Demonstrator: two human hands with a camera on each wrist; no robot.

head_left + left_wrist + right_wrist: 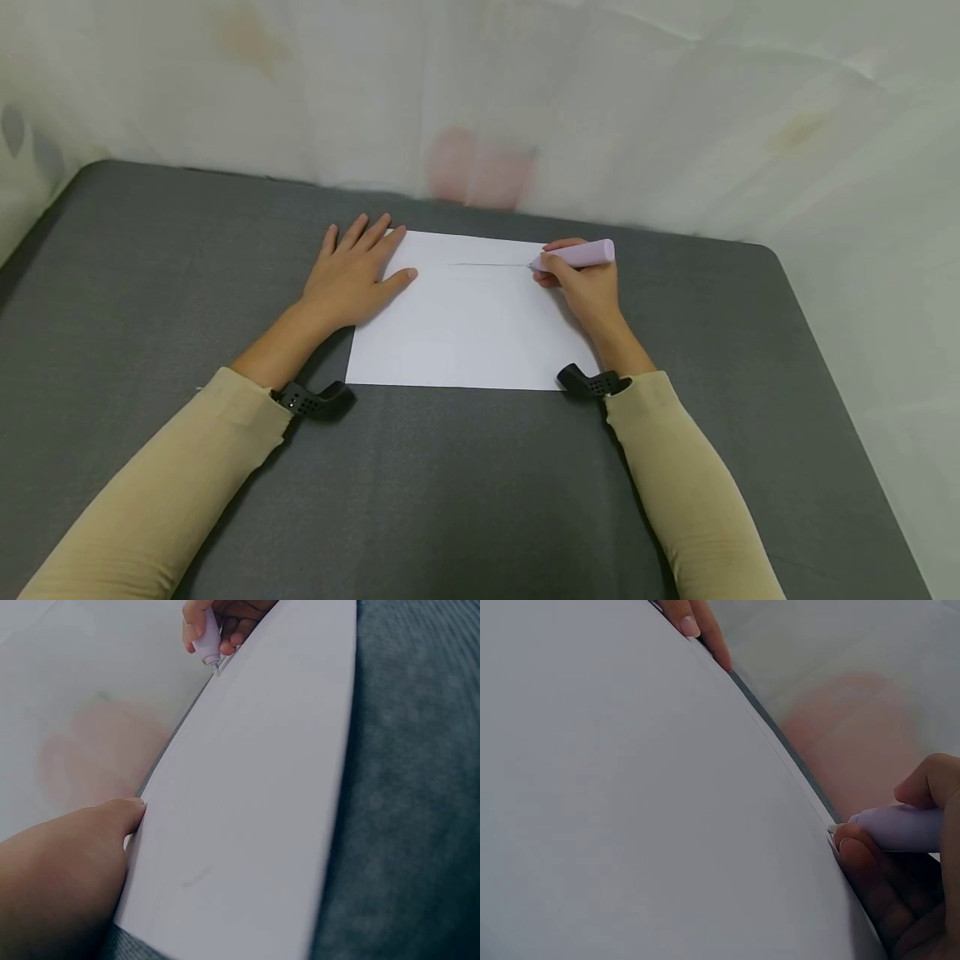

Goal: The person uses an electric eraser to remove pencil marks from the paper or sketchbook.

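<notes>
Pressing flat, the left hand (351, 275) steadies the paper (472, 329) while right-hand fingers (551, 268) pinch the pen (581, 253).

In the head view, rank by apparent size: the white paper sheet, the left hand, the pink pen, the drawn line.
1. white paper sheet
2. left hand
3. pink pen and drawn line: similar length, though the pen is much thicker and partly hidden by the right hand.
</notes>
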